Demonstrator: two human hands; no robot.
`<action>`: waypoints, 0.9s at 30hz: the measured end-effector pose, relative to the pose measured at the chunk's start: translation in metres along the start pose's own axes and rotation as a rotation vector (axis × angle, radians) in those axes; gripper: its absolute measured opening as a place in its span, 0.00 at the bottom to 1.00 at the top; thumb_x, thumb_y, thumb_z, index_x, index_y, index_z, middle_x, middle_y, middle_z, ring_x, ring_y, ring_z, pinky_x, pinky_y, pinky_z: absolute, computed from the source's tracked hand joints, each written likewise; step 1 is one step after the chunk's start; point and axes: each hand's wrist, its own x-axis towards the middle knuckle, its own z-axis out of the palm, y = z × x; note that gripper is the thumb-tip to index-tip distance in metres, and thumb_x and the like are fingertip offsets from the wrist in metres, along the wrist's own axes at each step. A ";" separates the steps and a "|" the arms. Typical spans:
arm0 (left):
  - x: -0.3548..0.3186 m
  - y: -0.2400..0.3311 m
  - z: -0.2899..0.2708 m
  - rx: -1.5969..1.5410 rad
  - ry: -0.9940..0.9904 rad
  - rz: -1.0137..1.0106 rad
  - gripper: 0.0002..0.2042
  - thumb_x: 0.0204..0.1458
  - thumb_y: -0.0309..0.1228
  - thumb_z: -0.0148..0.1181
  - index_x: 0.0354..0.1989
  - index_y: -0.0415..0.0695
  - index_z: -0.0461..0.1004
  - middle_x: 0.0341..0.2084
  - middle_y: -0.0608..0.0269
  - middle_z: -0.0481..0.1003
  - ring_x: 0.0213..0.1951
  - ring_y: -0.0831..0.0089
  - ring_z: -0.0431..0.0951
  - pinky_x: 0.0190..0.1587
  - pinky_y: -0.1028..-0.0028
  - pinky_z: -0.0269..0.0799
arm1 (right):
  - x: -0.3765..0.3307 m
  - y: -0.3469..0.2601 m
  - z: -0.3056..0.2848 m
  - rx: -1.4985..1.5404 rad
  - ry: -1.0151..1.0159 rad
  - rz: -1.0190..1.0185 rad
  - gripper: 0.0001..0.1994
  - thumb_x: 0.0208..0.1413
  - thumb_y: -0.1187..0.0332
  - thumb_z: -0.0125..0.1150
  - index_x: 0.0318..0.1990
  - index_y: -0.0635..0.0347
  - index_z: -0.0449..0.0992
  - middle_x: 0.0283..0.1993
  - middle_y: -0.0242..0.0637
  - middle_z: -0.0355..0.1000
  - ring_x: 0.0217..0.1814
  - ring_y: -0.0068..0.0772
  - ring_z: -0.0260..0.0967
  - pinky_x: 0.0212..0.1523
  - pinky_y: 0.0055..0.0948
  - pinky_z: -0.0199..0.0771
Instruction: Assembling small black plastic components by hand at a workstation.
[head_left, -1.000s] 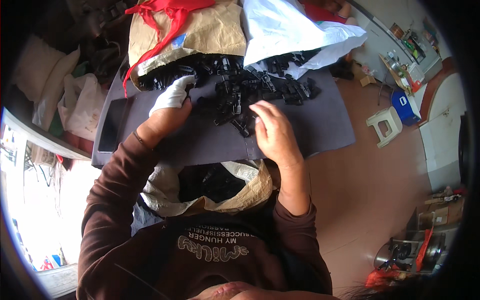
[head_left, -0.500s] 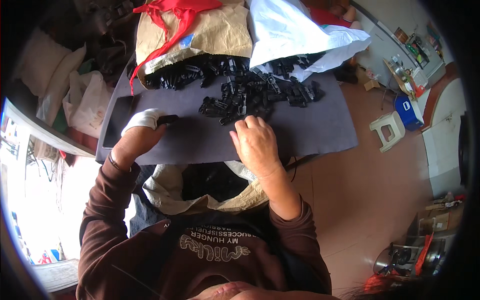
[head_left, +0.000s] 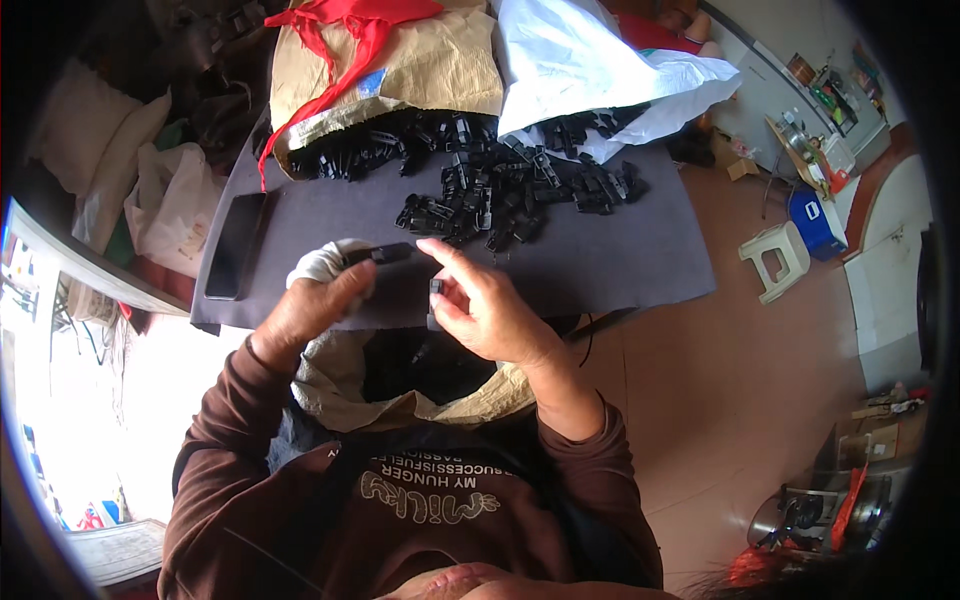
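Note:
My left hand point(head_left: 330, 283), partly wrapped in white cloth, grips a small black plastic part point(head_left: 392, 252) that points toward the right. My right hand point(head_left: 488, 308) pinches a second black plastic part point(head_left: 436, 290) between thumb and fingers. Its stretched index finger reaches the tip of the part in my left hand; whether it touches is hard to tell. Just beyond both hands lies a heap of similar black plastic parts point(head_left: 485, 200) on the dark grey tabletop point(head_left: 610, 260). Their exact kind is too small to make out.
A brown sack point(head_left: 420, 65) and a white sack point(head_left: 580, 70) spill parts at the far edge. A phone point(head_left: 236, 245) lies at the left. Below the near edge an open sack point(head_left: 330, 375) holds dark contents. A cream stool point(head_left: 775, 262) stands on the floor at right.
My left hand has moved right and nearer me with its part, away from the phone. My right hand has drawn back from the heap with a part and turned toward the left.

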 end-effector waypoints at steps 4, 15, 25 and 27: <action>-0.006 0.002 0.027 -0.025 -0.140 0.076 0.14 0.58 0.31 0.57 0.50 0.39 0.69 0.26 0.74 0.69 0.26 0.87 0.65 0.28 0.85 0.62 | 0.003 0.002 0.003 -0.192 0.049 -0.147 0.23 0.48 0.83 0.58 0.55 0.61 0.69 0.30 0.37 0.69 0.24 0.25 0.65 0.28 0.25 0.70; -0.008 0.020 0.037 -0.249 -0.074 -0.220 0.14 0.55 0.24 0.53 0.50 0.38 0.67 0.25 0.64 0.72 0.18 0.83 0.66 0.18 0.82 0.59 | 0.004 0.000 -0.017 -0.470 0.178 -0.201 0.18 0.49 0.81 0.55 0.50 0.62 0.71 0.36 0.45 0.72 0.32 0.46 0.72 0.33 0.37 0.73; -0.003 -0.002 0.048 -0.071 -0.078 0.130 0.18 0.55 0.19 0.52 0.55 0.40 0.64 0.31 0.68 0.72 0.26 0.86 0.68 0.28 0.84 0.66 | -0.003 -0.002 -0.006 0.244 0.160 -0.098 0.07 0.55 0.82 0.57 0.41 0.68 0.72 0.41 0.35 0.69 0.34 0.19 0.72 0.36 0.18 0.75; -0.002 -0.005 0.053 -0.053 -0.102 0.221 0.19 0.53 0.18 0.53 0.55 0.39 0.64 0.33 0.68 0.72 0.32 0.82 0.71 0.35 0.80 0.69 | -0.001 -0.001 -0.006 0.228 0.156 -0.095 0.07 0.55 0.82 0.57 0.40 0.67 0.72 0.41 0.35 0.69 0.34 0.19 0.72 0.35 0.18 0.75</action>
